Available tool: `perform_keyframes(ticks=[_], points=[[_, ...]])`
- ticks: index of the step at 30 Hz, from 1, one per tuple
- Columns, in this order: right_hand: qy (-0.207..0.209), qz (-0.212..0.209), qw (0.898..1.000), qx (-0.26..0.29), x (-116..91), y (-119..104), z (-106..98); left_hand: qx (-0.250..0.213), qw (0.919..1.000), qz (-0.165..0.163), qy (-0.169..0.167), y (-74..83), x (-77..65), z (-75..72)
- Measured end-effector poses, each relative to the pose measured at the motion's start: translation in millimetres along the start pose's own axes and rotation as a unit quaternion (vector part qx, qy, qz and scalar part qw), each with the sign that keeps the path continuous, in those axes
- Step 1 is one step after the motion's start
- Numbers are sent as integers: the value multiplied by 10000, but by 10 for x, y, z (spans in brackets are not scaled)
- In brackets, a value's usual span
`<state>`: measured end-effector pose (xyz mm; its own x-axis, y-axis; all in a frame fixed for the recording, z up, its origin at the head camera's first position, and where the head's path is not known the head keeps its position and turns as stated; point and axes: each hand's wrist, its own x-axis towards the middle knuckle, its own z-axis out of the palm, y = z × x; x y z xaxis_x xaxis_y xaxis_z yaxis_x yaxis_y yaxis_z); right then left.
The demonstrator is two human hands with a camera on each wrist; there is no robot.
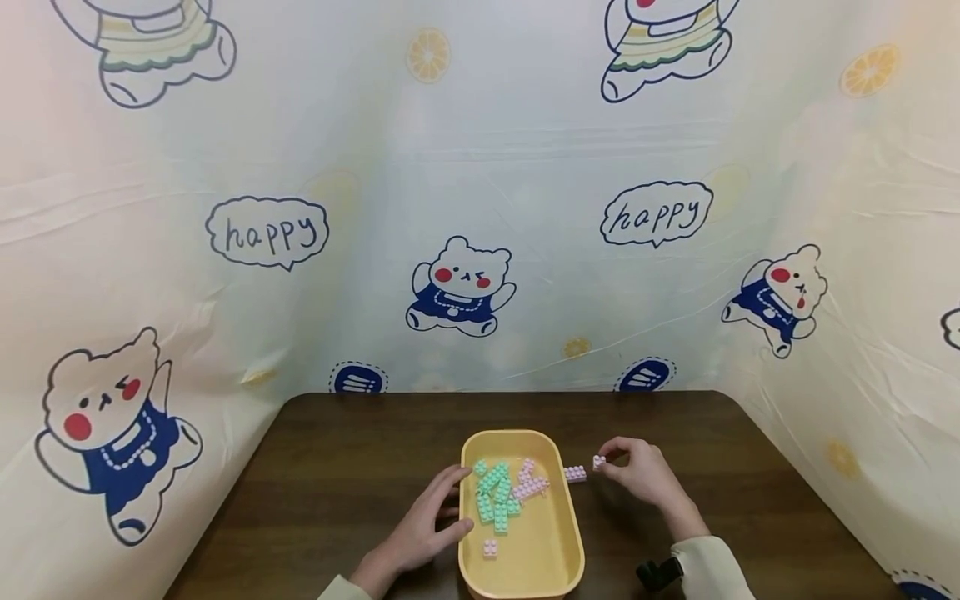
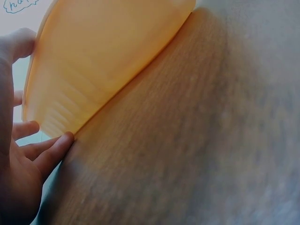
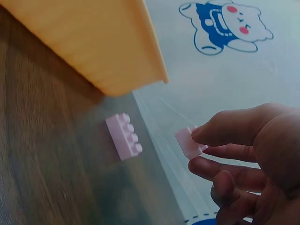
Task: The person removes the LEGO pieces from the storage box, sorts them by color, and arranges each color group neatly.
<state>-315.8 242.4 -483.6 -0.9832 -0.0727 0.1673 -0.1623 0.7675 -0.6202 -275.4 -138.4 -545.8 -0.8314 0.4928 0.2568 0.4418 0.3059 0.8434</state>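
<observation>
My right hand (image 1: pixel 647 475) pinches a small pink building brick (image 3: pixel 189 142) between thumb and fingers, raised off the tabletop to the right of the yellow bin (image 1: pixel 567 533). Close by, a longer pink brick (image 1: pixel 575 474) lies on the table beside the bin's right wall, studs showing in the right wrist view. My left hand (image 1: pixel 423 521) rests against the bin's left side, fingers spread along the outer wall (image 2: pixel 93 61) and rim. Inside the bin sit several green bricks (image 1: pixel 501 518), a cluster of pink bricks (image 1: pixel 531 487) and a separate small pink brick (image 1: pixel 490 548) nearer the front.
The bin stands on a dark brown wooden table (image 1: pixel 360 450). A pale curtain (image 1: pixel 465 167) with cartoon bears hangs behind the table and along both sides. A dark band (image 1: pixel 660 574) is worn at the right wrist.
</observation>
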Motion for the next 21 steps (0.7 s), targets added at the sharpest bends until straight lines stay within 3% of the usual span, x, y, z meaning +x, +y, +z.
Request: perform_keyframes(ticks=[14,21], points=[[-92,303,9994,-151,22,195,43,61,9998,130,145,18,1,-6],[-134,192,9997,-120,5,265,142,57,9999,33,95,62,-5,-2]])
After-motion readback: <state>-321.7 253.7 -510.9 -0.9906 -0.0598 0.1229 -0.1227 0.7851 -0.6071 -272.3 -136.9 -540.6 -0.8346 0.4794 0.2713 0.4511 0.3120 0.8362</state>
